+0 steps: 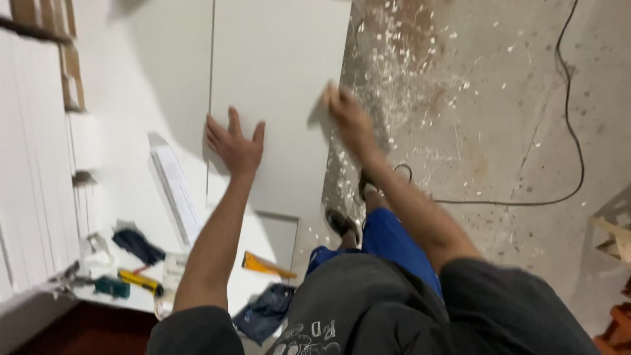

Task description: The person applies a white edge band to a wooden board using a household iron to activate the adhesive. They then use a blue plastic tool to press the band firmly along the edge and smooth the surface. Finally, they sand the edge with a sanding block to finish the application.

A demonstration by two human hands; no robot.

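**Here, two hands on a white panel**

Here we look down from above and go from the left edge across. At far left we see a stack of white boards point(29, 164) with ribbed faces. Next to it, low on the white table point(125, 98), lies a scatter of small tools: a dark cloth point(138, 245), a teal block-shaped tool point(112, 286) and a yellow-handled utility knife point(141, 281). Just right of these a long, narrow white strip point(174, 194) lies slanted on the table. Lower down we find a yellow-orange scraper point(263, 265) and, beneath it, a crumpled blue rag point(266, 312).

Our left hand point(235, 146) comes next. It is released, fingers spread wide, palm pressed flat on the white panel point(276, 85) near the panel's left seam. The panel itself lies flat on the table, running away from us, its right edge meeting the floor side of the view.

Our right hand point(347, 112) sits at that right edge of the panel. It is clenched around a small pale block point(327, 97), which touches the panel's edge; the hand is blurred, so we cannot tell more about the block.

Farther right is the grey concrete floor point(499, 131), speckled with white chips point(401, 59) close to the panel. A black cable point(572, 125) curves across it, and pieces of wood point(614, 233) show at the far right edge.
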